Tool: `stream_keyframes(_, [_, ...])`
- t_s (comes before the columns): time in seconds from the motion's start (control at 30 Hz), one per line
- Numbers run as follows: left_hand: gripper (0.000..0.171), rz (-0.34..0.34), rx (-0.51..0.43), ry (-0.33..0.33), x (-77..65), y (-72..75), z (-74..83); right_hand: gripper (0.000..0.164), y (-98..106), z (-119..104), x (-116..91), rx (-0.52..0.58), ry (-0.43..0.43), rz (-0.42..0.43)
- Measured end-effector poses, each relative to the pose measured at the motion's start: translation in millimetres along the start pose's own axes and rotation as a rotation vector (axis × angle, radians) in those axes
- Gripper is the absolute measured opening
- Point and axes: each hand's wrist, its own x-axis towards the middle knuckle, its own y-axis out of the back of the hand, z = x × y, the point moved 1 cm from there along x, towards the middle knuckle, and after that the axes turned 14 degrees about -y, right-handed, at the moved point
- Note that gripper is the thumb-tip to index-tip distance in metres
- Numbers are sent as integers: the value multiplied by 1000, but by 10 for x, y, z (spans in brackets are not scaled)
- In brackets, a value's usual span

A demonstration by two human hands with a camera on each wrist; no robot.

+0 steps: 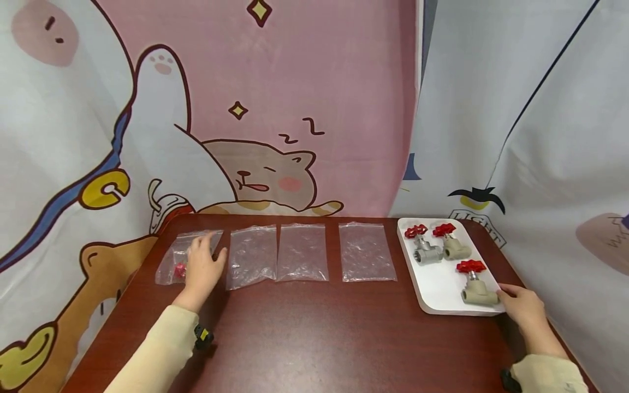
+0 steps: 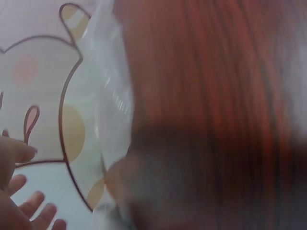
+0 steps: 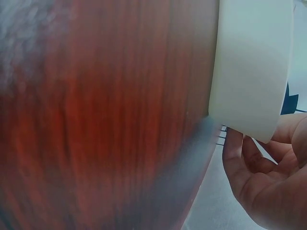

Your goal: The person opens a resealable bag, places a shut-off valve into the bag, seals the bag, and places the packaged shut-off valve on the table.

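My left hand (image 1: pixel 202 269) hovers at the leftmost clear zip bag (image 1: pixel 171 254), its fingers spread in the left wrist view. Whether the fingertips touch the bag I cannot tell. Inside that bag a red valve handle (image 1: pixel 180 269) shows; the hand hides part of the bag. On the right, my right hand (image 1: pixel 524 307) holds the near right corner of a white tray (image 1: pixel 432 302), thumb and fingers at its edge. Three valves with red handwheels lie in the tray: a metallic valve (image 1: pixel 427 253), a beige valve (image 1: pixel 456 250) and another beige valve (image 1: pixel 479 296) near the right hand.
Further clear bags lie flat in a row: one bag (image 1: pixel 253 256) beside the left bag, a middle bag (image 1: pixel 303 252) and a right bag (image 1: pixel 367 252). They rest on a dark red-brown wooden table (image 1: pixel 314 333). A cartoon-printed cloth (image 1: pixel 319 65) hangs behind the table.
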Motion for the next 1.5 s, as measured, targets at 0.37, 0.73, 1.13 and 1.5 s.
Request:
stream_keyframes(0.37, [52,-291,-4,144,36,-385,134,45,1,20,-10,-17,26,3])
stream_keyframes(0.73, [59,-335,16,263,35,-413,83,44,-2,17,25,-31,10,2])
stream_keyframes(1.13, [59,-354,-4,237,17,-382,-37,45,-6,31,26,-37,6,11])
stream_keyframes(1.5, [55,-417,-133,363,57,-349,-89,44,-16,18,7,-29,12,20])
